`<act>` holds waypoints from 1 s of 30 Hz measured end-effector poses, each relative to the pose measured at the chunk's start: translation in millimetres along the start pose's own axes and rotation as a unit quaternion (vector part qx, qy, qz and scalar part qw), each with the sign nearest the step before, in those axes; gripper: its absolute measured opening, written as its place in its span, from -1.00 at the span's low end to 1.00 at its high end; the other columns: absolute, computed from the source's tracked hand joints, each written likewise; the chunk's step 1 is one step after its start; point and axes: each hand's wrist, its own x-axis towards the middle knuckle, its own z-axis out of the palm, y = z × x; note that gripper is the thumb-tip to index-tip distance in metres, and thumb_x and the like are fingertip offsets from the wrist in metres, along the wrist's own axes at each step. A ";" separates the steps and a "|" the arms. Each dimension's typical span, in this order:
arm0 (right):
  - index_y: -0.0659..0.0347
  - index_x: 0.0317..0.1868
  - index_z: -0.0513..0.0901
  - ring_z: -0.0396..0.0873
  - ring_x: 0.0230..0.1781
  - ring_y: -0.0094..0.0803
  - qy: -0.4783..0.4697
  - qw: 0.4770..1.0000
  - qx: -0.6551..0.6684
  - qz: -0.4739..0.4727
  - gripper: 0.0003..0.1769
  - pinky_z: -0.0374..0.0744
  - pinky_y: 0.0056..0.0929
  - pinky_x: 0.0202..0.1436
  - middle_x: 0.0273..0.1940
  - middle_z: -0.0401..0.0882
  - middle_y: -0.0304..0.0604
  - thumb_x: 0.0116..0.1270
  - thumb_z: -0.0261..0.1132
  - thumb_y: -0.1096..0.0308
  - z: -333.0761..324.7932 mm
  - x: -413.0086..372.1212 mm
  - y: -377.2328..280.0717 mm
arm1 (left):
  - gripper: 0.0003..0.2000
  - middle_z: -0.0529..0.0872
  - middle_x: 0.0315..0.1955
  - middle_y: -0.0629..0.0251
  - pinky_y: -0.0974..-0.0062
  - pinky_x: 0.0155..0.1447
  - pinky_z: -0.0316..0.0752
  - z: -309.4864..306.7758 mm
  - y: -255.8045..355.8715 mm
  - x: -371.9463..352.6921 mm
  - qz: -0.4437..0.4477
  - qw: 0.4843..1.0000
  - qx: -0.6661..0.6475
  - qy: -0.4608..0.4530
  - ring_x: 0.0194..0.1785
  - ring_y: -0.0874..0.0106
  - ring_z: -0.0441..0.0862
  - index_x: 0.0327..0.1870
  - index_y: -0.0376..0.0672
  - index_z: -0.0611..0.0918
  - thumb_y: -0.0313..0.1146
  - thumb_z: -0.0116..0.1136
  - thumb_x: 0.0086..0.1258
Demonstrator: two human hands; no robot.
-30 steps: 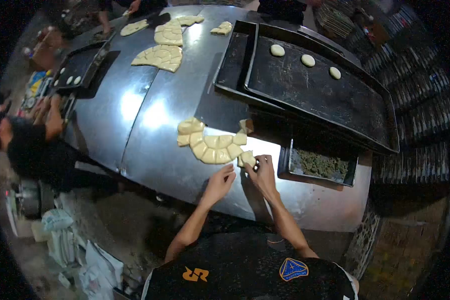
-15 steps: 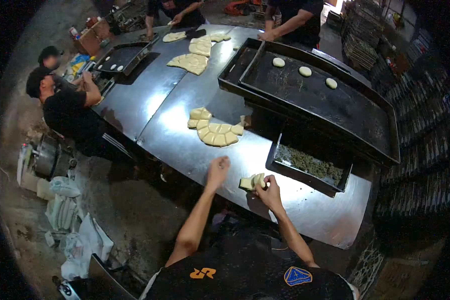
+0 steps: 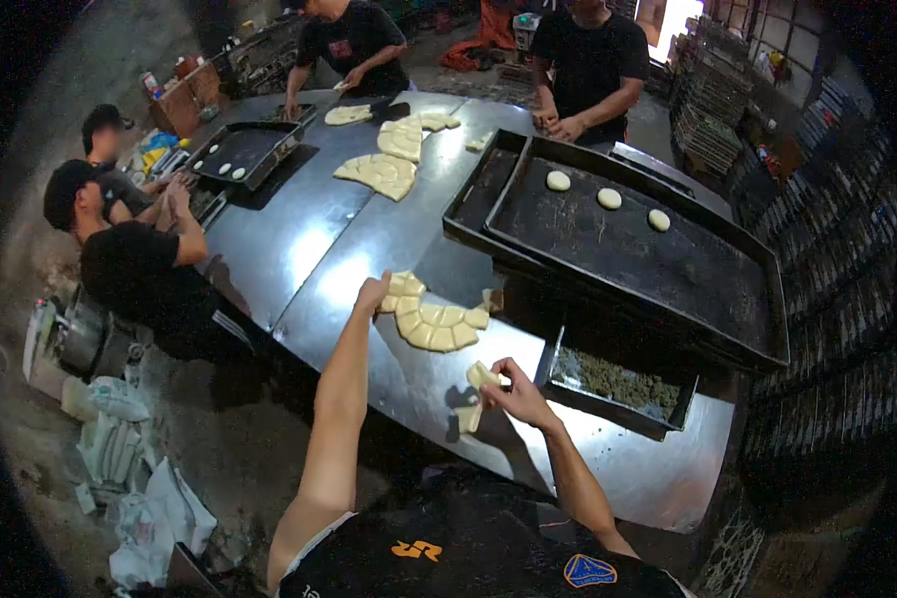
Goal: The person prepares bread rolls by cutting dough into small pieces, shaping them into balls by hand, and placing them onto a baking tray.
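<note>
A curved slab of pale dough [image 3: 437, 327], marked into several segments, lies on the metal table. At its upper left end, my left hand [image 3: 372, 293] has its fingers closed on the edge. My right hand [image 3: 521, 399] pinches a small dough piece [image 3: 482, 376] just above the table, to the right of the slab's lower edge. Another dough piece [image 3: 467, 419] rests below it, close to my right fingers. Beside my right hand stands a dark metal bin [image 3: 618, 415] with a crumbly greenish filling [image 3: 618, 377].
A large black tray [image 3: 568, 254] holding three dough rounds [image 3: 609, 199] occupies the table's right side. More dough slabs [image 3: 377, 174] lie farther up the metal table [image 3: 269, 234]. Several co-workers [image 3: 149, 269] stand around it. A second tray [image 3: 254, 149] sits at the far left.
My left hand has reached forward and left to the slab's end. My right hand has lifted its dough piece slightly and moved left. The view has tilted upward.
</note>
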 end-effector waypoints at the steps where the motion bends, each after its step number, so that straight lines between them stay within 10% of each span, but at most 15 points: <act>1: 0.25 -0.07 0.30 0.51 -0.31 -0.54 0.003 0.999 -0.046 0.008 -0.69 0.55 -0.51 -0.30 -0.16 0.40 -0.17 0.37 0.27 0.36 -1.6 4.2 22.3 | -0.24 0.72 -0.35 -0.12 0.23 -0.12 0.55 -9.5 19.4 -13.2 -0.032 0.999 0.033 -0.018 -0.21 0.10 0.71 -0.32 -0.52 0.66 0.28 0.05 0.25; 6: 0.25 -0.05 0.35 0.43 -0.21 -0.54 0.026 0.998 -0.033 0.052 -0.67 0.49 -0.54 -0.23 -0.16 0.41 -0.21 0.36 0.29 0.29 1.4 4.6 45.6 | -0.64 0.68 -0.39 0.21 0.46 -0.17 0.52 -9.9 37.2 -19.6 0.106 0.990 -0.052 -0.081 -0.30 0.45 0.61 -0.28 -0.28 0.64 -0.12 0.33 0.14; 9: 0.25 -0.06 0.36 0.38 -0.06 -0.50 0.003 0.990 0.014 0.137 -0.67 0.49 -0.47 -0.12 -0.15 0.39 -0.22 0.34 0.31 0.32 0.0 8.0 20.5 | -0.77 0.66 -0.33 0.29 0.52 -0.07 0.47 -3.2 30.2 -2.8 0.290 0.935 -0.149 -0.137 -0.21 0.49 0.58 -0.22 -0.26 0.59 -0.33 0.28 0.20; 11: 0.24 -0.05 0.35 0.42 -0.10 -0.48 -0.007 0.997 -0.067 0.034 -0.68 0.49 -0.48 -0.12 -0.16 0.41 -0.22 0.34 0.29 0.33 -4.0 19.7 33.8 | -0.85 0.65 -0.27 0.30 0.55 0.01 0.44 -1.1 22.8 7.7 0.276 0.931 -0.175 -0.159 -0.15 0.51 0.56 -0.16 -0.24 0.57 -0.49 0.13 0.27; 14: 0.23 -0.04 0.33 0.53 -0.21 -0.48 0.081 0.969 -0.215 0.095 -0.68 0.54 -0.45 -0.16 -0.13 0.46 -0.11 0.34 0.26 0.32 -1.2 28.9 34.7 | -0.83 0.65 -0.25 0.29 0.54 -0.02 0.45 24.2 -7.8 47.8 0.260 0.929 -0.262 -0.008 -0.17 0.45 0.56 -0.10 -0.24 0.56 -0.57 0.02 0.31; 17: 0.22 0.08 0.26 0.52 -0.25 -0.43 0.147 0.982 -0.064 0.096 -0.56 0.55 -0.46 -0.17 -0.12 0.50 -0.06 0.31 0.29 0.38 0.0 32.2 27.7 | -0.82 0.65 -0.23 0.20 0.45 0.00 0.47 11.9 25.7 9.8 0.203 0.929 -0.222 0.213 -0.15 0.39 0.58 -0.06 -0.23 0.56 -0.52 0.06 0.34; 20: 0.21 0.23 0.28 0.51 -0.27 -0.51 0.170 0.977 0.000 0.130 -0.48 0.54 -0.54 -0.24 -0.10 0.51 -0.13 0.31 0.28 0.48 -2.9 28.9 13.4 | -0.75 0.60 -0.03 0.14 0.35 0.11 0.44 11.9 57.7 -98.8 0.208 0.947 -0.244 -0.020 0.07 0.33 0.54 -0.05 -0.26 0.53 -0.35 0.21 0.34; 21: 0.22 0.22 0.32 0.51 -0.25 -0.52 0.175 0.974 -0.005 0.142 -0.49 0.55 -0.54 -0.24 -0.08 0.51 -0.15 0.31 0.29 0.47 -5.3 27.3 12.6 | -0.62 0.59 0.04 0.16 0.38 0.11 0.46 38.2 38.1 -116.8 0.345 0.907 -0.212 -0.114 0.11 0.32 0.54 0.10 -0.28 0.50 -0.28 0.23 0.35; 25: 0.23 0.20 0.39 0.52 -0.09 -0.53 0.198 0.964 0.138 0.111 -0.54 0.53 -0.57 -0.10 0.01 0.52 -0.14 0.33 0.30 0.39 1.4 16.5 -0.1 | -0.52 0.56 0.09 0.17 0.48 0.12 0.47 70.6 34.4 -233.0 0.134 0.847 -0.315 -0.407 0.19 0.39 0.48 0.28 -0.32 0.45 -0.23 0.17 0.43; 30: 0.31 0.21 0.33 0.63 -0.13 -0.32 0.239 0.971 0.022 -0.018 -0.58 0.66 -0.42 -0.11 0.00 0.50 -0.03 0.38 0.21 0.47 -7.0 9.8 -22.7 | -0.53 0.35 0.27 0.14 0.42 0.17 0.49 89.5 -5.5 -271.0 0.135 0.864 -0.262 -0.407 0.19 0.36 0.47 0.27 -0.32 0.42 -0.30 0.19 0.41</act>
